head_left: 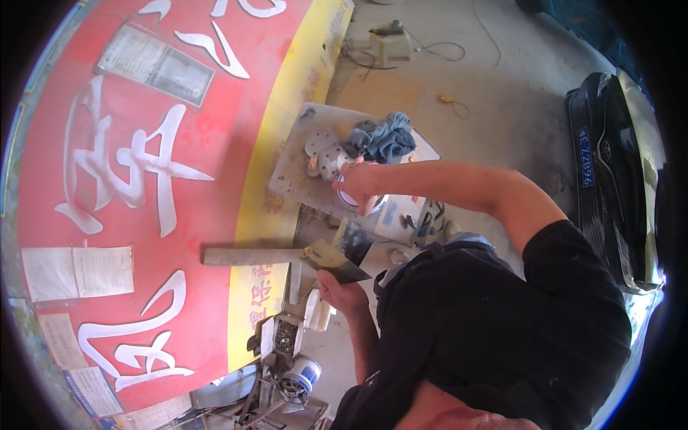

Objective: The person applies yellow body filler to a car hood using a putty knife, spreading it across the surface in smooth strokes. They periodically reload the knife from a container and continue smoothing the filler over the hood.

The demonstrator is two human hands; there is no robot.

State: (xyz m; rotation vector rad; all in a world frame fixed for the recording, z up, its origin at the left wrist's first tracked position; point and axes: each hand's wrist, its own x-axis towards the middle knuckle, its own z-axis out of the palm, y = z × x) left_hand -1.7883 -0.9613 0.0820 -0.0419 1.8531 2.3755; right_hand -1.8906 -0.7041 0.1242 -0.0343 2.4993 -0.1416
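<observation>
My left hand [338,292] grips the edge of a flat putty board [342,265], a thin plate with a yellowish smear. My right arm reaches across a low table, and its hand [358,185] is over a round white-rimmed can [352,201]. The fingers bend down at the can; what they hold, if anything, is hidden. Close by lie round sanding discs [322,143] with holes and a crumpled blue cloth [381,136]. A long wooden bar [251,256] extends left from beside the board.
A large red-and-yellow sign panel [193,287] with white characters fills the left. The stained table [290,172] stands beside it. Farther back is a small stool [392,50] with a power tool and cord. A black car bumper [609,179] is at right; a paint bucket [304,374] stands low.
</observation>
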